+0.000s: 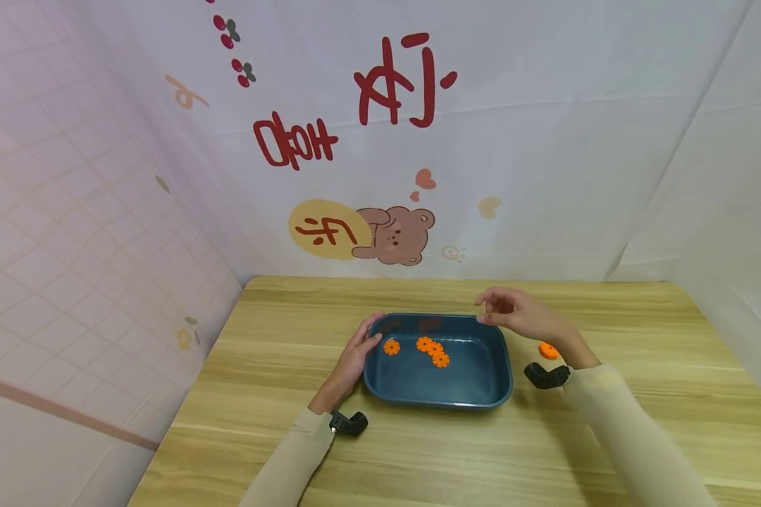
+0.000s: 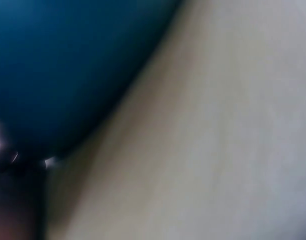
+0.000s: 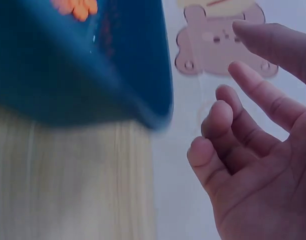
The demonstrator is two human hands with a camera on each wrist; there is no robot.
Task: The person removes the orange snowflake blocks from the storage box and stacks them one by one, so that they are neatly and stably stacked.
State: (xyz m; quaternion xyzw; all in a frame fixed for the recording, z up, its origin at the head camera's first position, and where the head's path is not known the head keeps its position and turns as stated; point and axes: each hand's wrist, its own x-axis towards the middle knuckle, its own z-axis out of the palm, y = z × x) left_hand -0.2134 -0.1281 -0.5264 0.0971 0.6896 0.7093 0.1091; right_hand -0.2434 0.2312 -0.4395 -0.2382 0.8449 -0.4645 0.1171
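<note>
A dark blue rectangular tray (image 1: 444, 405) stands on the table. Inside it lie orange flower-shaped pieces: one piece (image 1: 391, 347) alone near the left wall, and a short row of three touching pieces (image 1: 435, 349) close to the middle. My left hand (image 1: 353, 355) holds the tray's left side, thumb at the rim and fingers along the outer wall. My right hand (image 1: 520, 314) hovers by the far right corner, fingers loosely bent with nothing between them. In the left wrist view, the tray's outer wall (image 2: 68, 65) is blurred and most of the hand is hidden.
Another orange piece (image 1: 548, 350) lies on the wooden table (image 1: 279, 338), right of the tray and beside my right wrist. A white wall covering (image 1: 545, 141) with a printed bear (image 1: 396, 236) rises behind the table's far edge. Each wrist wears a black camera mount (image 1: 349, 423).
</note>
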